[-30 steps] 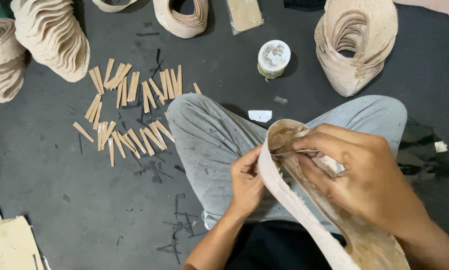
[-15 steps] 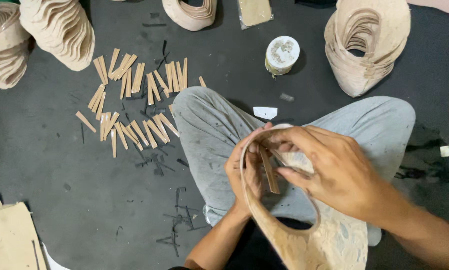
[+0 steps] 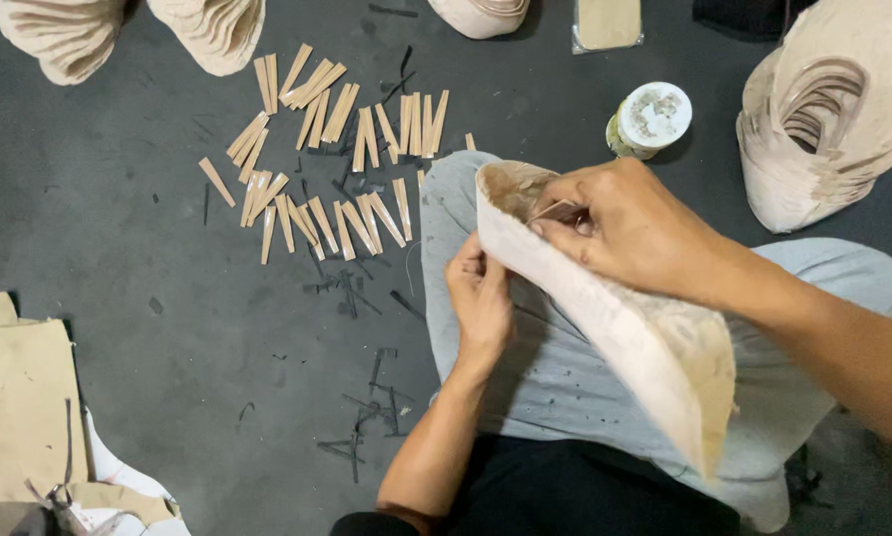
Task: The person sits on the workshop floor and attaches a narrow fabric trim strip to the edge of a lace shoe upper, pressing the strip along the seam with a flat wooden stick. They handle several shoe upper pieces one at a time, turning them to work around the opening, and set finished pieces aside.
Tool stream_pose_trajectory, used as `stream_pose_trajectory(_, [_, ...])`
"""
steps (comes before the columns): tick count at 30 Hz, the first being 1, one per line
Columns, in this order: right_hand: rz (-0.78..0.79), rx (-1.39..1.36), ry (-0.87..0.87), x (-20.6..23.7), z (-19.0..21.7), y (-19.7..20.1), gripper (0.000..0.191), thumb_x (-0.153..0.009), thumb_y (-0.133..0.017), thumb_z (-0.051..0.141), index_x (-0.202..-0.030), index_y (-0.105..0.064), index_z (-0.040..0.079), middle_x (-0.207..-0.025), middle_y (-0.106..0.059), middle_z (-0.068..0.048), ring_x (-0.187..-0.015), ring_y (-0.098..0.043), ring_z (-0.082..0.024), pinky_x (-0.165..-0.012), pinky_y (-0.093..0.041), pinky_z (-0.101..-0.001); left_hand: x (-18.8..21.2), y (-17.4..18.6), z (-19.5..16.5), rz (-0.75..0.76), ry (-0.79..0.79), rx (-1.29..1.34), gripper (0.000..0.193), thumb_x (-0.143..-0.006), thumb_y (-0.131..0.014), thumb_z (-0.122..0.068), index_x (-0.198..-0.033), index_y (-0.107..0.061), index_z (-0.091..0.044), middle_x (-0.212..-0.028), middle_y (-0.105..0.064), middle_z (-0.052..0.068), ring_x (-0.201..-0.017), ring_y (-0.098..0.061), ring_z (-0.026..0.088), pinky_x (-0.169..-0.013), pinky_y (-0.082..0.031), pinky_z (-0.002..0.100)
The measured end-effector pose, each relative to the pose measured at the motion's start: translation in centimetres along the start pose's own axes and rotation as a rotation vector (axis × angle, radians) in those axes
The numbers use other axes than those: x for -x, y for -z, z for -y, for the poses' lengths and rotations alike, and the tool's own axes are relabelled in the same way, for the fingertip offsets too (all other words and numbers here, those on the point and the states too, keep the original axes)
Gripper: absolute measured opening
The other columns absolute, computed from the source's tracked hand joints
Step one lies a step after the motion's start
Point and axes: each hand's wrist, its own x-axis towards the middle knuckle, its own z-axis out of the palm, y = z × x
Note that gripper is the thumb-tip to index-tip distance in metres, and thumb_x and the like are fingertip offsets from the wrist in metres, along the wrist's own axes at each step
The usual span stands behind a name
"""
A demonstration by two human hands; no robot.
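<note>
Dark floor holds many strips. My left hand pinches the cone's edge; my right hand grips its rim, closed.

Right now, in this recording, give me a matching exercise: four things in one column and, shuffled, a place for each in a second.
Things:
1. small strips
2. round tin
3. brown paper sheets
4. curved beige piece

Places:
A. at the left edge of the floor
B. between the left hand and right hand
C. scattered on the floor beyond the knee
D. upright beside a nested stack

Pairs: 1-C, 2-D, 3-A, 4-B
</note>
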Motion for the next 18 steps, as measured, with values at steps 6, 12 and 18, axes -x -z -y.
stream_pose_trajectory(6, [0.006, -0.049, -0.070, -1.0, -0.9, 0.1, 0.025, -0.081, -0.078, 0.011, -0.101, -0.076, -0.003, -0.085, -0.078, -0.017, -0.073, -0.078, -0.020, -0.066, -0.060, -0.0317, -1.3, -0.2, 1.4, -0.005, 0.110, 0.190, 0.022, -0.110, -0.057, -0.013, -0.113, -0.070, 0.005, -0.091, -0.068, 0.001, -0.074, -0.055, 0.006, -0.068, -0.045, 0.022])
stream_pose_trajectory(12, [-0.036, 0.066, -0.061, 0.1, 1.8, 0.7, 0.024, -0.077, -0.081, 0.012, -0.095, -0.076, -0.003, -0.079, -0.077, -0.017, -0.075, -0.079, -0.019, -0.066, -0.061, -0.0312, 0.2, -0.9, -0.7, 0.095, 0.028, 0.117, 0.023, -0.114, -0.059, -0.015, -0.111, -0.068, 0.007, -0.092, -0.067, 0.003, -0.082, -0.059, 0.007, -0.074, -0.048, 0.023])
stream_pose_trajectory(18, [-0.078, 0.246, -0.106, 1.1, 6.0, 1.6, 0.021, -0.076, -0.082, 0.015, -0.086, -0.074, -0.001, -0.073, -0.073, -0.019, -0.064, -0.075, -0.027, -0.059, -0.057, -0.0369, 0.8, -2.4, -4.8, 0.146, 0.032, 0.231, 0.026, -0.109, -0.059, -0.016, -0.122, -0.067, 0.006, -0.103, -0.071, 0.006, -0.091, -0.068, 0.011, -0.084, -0.060, 0.030])
